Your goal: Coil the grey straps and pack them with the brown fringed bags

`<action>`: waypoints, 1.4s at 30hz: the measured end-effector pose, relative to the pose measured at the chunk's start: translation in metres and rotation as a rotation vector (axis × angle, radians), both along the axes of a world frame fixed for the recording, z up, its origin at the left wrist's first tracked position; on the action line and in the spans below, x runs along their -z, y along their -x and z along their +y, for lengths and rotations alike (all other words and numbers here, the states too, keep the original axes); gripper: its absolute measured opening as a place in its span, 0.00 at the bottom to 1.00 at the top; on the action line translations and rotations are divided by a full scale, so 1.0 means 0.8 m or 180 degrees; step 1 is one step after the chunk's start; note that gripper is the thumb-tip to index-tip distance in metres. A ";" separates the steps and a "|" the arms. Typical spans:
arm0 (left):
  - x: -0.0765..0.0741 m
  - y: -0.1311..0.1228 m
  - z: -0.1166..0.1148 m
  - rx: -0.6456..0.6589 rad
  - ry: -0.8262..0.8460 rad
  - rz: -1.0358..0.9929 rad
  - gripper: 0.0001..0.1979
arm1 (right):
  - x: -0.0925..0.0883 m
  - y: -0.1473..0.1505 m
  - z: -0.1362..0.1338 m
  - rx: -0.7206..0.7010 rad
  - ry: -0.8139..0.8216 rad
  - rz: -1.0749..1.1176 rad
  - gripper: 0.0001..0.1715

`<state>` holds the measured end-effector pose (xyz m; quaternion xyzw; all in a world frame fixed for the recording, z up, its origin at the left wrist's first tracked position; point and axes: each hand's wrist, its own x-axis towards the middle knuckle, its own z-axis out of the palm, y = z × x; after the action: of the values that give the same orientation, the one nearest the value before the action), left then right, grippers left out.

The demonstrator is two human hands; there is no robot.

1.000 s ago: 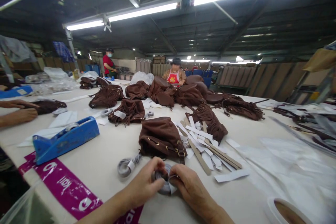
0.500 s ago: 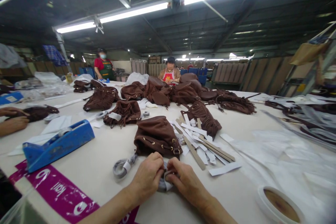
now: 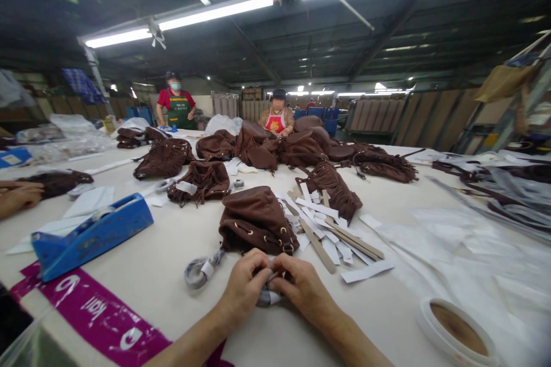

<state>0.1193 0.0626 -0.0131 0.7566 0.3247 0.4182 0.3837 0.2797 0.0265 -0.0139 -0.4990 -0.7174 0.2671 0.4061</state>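
Note:
Both my hands meet at the front middle of the white table. My left hand (image 3: 248,282) and my right hand (image 3: 297,284) are closed, fingertips pinching a grey coiled strap (image 3: 267,297) with a pale wrap on it; the fingers hide much of it. Just beyond them lies a dark brown drawstring bag (image 3: 256,221) with gold eyelets, its opening facing me. To the left of my hands rests a second grey coil (image 3: 198,271) with a white paper band. White and tan strips (image 3: 331,235) are scattered to the right of the bag.
A blue tape dispenser (image 3: 92,235) stands on the left beside a purple printed strip (image 3: 97,318). At the front right lies a tape roll (image 3: 458,330). Brown bags (image 3: 258,146) are heaped farther back. Another person's hand (image 3: 19,198) is at the left edge; two people stand beyond the table.
My hands have drawn slightly closer together over the grey coil. The co-worker at the left edge has pulled the hands back a little, and the person in the green apron has straightened up.

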 end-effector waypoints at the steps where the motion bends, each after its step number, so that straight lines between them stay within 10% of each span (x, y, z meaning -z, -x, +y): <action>1: -0.002 0.001 -0.001 0.0068 0.0000 0.0004 0.10 | 0.001 0.001 0.000 0.0013 -0.0081 -0.0007 0.06; 6: -0.008 0.019 -0.014 0.0441 -0.0209 0.0307 0.04 | 0.006 0.004 -0.002 0.0020 -0.0541 -0.0092 0.09; 10: -0.009 0.029 -0.022 0.0432 -0.0208 0.0716 0.20 | 0.012 0.008 -0.004 0.0045 -0.0624 -0.0133 0.09; 16: -0.007 0.018 -0.022 0.0176 -0.0161 0.0511 0.09 | 0.022 0.015 -0.003 0.0330 -0.0681 -0.0004 0.06; 32: 0.003 0.017 -0.026 0.0381 -0.0046 0.0078 0.07 | -0.006 0.005 -0.008 -0.0333 -0.0013 0.0468 0.07; 42: 0.002 0.026 -0.023 0.0160 -0.0049 0.0371 0.06 | 0.007 0.017 -0.007 0.0249 -0.0513 0.0120 0.08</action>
<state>0.0986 0.0444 -0.0150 0.7905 0.3242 0.3661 0.3687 0.2659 0.0208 -0.0195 -0.4873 -0.7088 0.2017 0.4685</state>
